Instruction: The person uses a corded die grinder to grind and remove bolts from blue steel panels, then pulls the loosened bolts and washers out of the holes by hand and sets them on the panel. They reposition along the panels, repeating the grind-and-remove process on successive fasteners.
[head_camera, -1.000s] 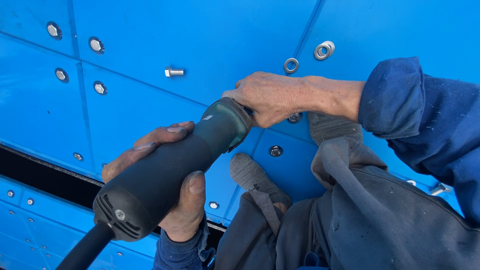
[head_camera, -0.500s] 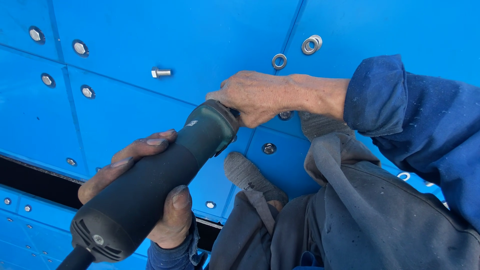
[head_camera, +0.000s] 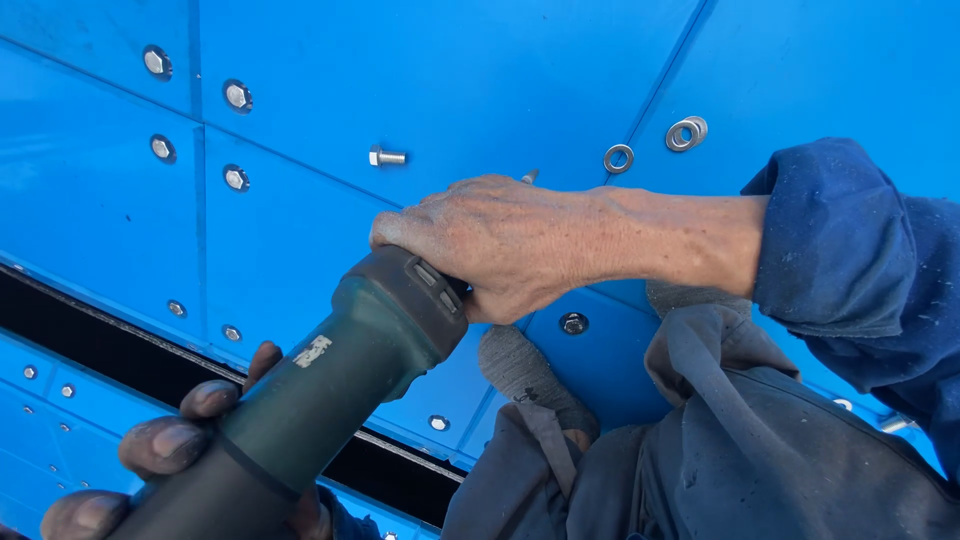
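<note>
over the blue panels (head_camera: 480, 80), right hand (head_camera: 500, 240) clasps the power tool (head_camera: 330, 390) nose, left hand (head_camera: 170, 450) wrapped around its body.

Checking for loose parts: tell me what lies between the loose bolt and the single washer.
Bare blue panel between the loose bolt and single washer, per the head view.

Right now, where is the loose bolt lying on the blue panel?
Head view, upper middle: the loose bolt lies on the blue panel, just above the right hand.

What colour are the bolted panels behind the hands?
Bright blue panels, clearest in the head view.
</note>
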